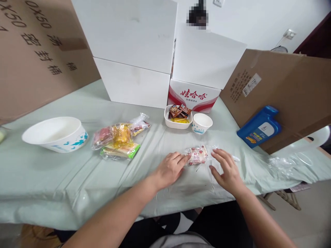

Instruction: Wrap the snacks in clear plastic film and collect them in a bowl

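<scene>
A small white packet with red print (198, 155), in a clear wrapper, lies on the cloth between my two hands. My left hand (172, 169) rests low at its left end, fingertips touching the wrapper and the thumb partly hidden. On the other side, my right hand (227, 169) is open, thumb and fingers apart, beside some clear plastic at the packet's right end. Behind the packet stand a white dish (178, 124) of brown and yellow wrapped snacks and a white paper cup (202, 123).
A large paper bowl (69, 139) stands at the left, near several bagged snacks (121, 134). A blue bottle (260, 127) leans against the right cardboard box (289, 86). White boxes (134, 82) line the back. Clear plastic (284, 165) lies near the right edge.
</scene>
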Motion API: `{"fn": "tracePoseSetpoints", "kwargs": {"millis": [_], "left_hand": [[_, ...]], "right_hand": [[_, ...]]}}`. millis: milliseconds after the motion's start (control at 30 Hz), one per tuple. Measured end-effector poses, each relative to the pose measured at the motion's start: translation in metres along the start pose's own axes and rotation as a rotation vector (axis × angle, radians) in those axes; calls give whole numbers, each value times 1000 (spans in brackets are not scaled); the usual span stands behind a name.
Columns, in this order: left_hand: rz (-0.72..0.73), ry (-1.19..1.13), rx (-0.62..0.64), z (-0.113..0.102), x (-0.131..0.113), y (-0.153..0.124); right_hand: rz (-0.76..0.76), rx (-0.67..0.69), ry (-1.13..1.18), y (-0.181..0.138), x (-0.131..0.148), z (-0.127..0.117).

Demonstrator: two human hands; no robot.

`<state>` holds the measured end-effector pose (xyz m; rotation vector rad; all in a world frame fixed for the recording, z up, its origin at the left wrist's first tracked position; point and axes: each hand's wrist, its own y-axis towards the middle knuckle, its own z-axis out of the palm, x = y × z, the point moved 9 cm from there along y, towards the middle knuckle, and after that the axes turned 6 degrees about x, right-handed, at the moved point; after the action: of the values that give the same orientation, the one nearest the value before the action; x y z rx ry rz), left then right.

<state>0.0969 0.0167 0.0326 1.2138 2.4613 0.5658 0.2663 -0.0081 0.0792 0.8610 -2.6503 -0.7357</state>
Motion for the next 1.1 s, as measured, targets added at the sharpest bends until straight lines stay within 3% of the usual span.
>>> {"fn": "tracePoseSetpoints", "kwargs": {"millis": [133, 300, 467, 567, 700, 800, 967, 1100], "left_hand": [[-9, 72, 15, 3, 7, 0], [50, 44, -94, -28, -7, -2], [172, -87, 160, -19, -51, -9], [102, -119, 288, 0, -61, -13], [8, -77, 371, 20, -53, -16], [-124, -75, 339, 22, -33, -16], [-356, -15, 272, 20, -4, -19], [-462, -14, 308, 21, 6, -23]], "right_hand": [[-13, 216, -121, 8, 3, 31], [-77, 296, -100, -8, 19, 34], [-88, 497, 35, -30, 38, 40], [-1, 457, 35, -34, 29, 40], [182, 453, -155, -34, 2, 50], [279, 509, -277, -31, -13, 58], [407, 494, -306, -12, -38, 59], [362, 294, -288, 16, -40, 39]]}}
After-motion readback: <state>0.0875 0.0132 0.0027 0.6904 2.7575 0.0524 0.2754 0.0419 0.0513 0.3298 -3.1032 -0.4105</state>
